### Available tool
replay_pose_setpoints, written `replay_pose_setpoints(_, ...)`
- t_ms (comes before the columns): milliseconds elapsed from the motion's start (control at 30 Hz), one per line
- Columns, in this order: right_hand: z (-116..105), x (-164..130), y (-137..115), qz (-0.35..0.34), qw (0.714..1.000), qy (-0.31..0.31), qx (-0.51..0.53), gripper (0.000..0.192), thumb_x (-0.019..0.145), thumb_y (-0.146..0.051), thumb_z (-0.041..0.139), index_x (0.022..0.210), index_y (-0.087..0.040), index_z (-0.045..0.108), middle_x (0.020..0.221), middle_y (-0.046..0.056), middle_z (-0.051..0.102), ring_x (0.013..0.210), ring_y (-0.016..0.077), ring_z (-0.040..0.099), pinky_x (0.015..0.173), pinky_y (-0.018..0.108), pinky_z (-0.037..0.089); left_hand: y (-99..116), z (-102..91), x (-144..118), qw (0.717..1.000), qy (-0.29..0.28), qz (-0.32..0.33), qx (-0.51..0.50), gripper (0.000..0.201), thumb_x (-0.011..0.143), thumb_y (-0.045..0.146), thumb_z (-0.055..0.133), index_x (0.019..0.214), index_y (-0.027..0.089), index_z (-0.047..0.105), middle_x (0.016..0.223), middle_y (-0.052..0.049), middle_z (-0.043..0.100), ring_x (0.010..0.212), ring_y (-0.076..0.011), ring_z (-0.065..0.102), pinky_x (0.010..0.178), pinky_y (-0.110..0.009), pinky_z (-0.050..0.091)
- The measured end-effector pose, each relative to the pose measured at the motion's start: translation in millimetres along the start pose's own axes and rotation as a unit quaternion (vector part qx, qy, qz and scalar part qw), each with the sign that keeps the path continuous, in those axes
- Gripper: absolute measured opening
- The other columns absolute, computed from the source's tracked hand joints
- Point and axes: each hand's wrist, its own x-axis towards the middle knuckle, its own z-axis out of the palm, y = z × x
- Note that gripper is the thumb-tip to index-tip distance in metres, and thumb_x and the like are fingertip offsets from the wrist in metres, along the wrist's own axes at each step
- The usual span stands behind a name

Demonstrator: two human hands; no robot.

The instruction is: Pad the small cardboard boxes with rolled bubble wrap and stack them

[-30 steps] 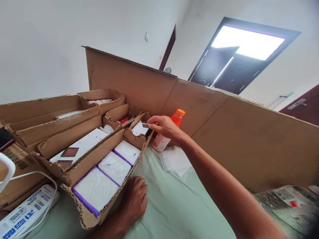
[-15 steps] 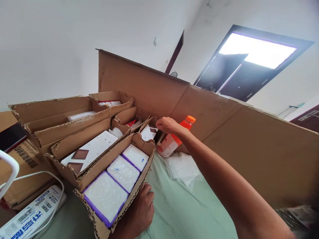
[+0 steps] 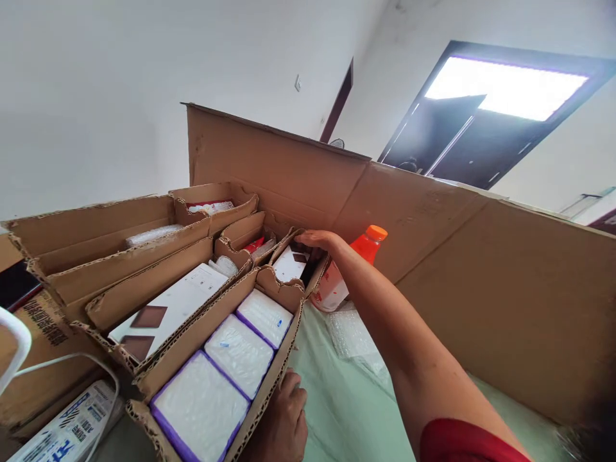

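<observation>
My right hand (image 3: 317, 239) reaches to the small cardboard compartment (image 3: 315, 273) at the back, fingers stretched along its far rim. Inside that compartment lies a white flat box (image 3: 290, 264) with a dark brown square. At the bottom centre, my left hand (image 3: 289, 420) is against the outer side of the front cardboard tray (image 3: 262, 417), its fingers curled; the tray hides part of it and whatever it may hold. Several plastic-wrapped white packs with purple edges (image 3: 199, 401) fill this tray. Just right of the small compartment leans an orange-capped bottle (image 3: 370, 247), partly behind my forearm.
A longer tray holds a white box with brown squares (image 3: 192, 292). Behind it stand more cardboard trays (image 3: 110, 224). Bubble wrap (image 3: 349, 333) lies on the green sheet (image 3: 332, 385). A tall cardboard panel (image 3: 433, 256) stands behind. At left are a white cable (image 3: 72, 356) and a printed package (image 3: 72, 423).
My right hand has gone from bent fingers to stretched fingers at the small compartment. A red sleeve now shows. The view has shifted slightly; my left hand stays beside the front tray.
</observation>
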Motion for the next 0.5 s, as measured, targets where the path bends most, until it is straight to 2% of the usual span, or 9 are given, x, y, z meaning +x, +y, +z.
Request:
replay_pose_setpoints(67,2,2,1,0.015,0.999,-0.031,0.008,0.034,0.098,-0.037,0.062,0.125,-0.017,0.061,0.124,0.009,0.064,0.104,0.0217,0.066,0.088,0.042,0.058,-3,3.1,0,1.0,0.001,0.002,-0.005,0.026,0.071,0.003,0.054,0.087,0.024,0.056,0.122,-0.007,0.059,0.121,-0.0263,0.051,0.106,-0.043,0.04)
replay_pose_setpoints(167,6,5,-1,0.014,0.999,-0.044,0.012,0.032,0.099,-0.038,0.061,0.123,-0.018,0.063,0.125,0.008,0.064,0.105,0.022,0.066,0.089,0.042,0.057,-5,6.6,0,1.0,0.011,0.011,-0.01,0.024,0.072,0.005,0.055,0.086,0.024,0.056,0.12,-0.008,0.059,0.119,-0.0273,0.052,0.107,-0.045,0.04)
replay_pose_setpoints(500,8,11,0,0.0,1.0,-0.021,0.014,0.034,0.098,-0.037,0.062,0.126,-0.018,0.061,0.127,0.009,0.063,0.106,0.0222,0.065,0.09,0.043,0.057,5,-1.1,1,1.0,-0.003,-0.02,0.011,0.028,0.072,0.003,0.054,0.09,0.025,0.061,0.122,-0.007,0.059,0.124,-0.0279,0.049,0.111,-0.045,0.038)
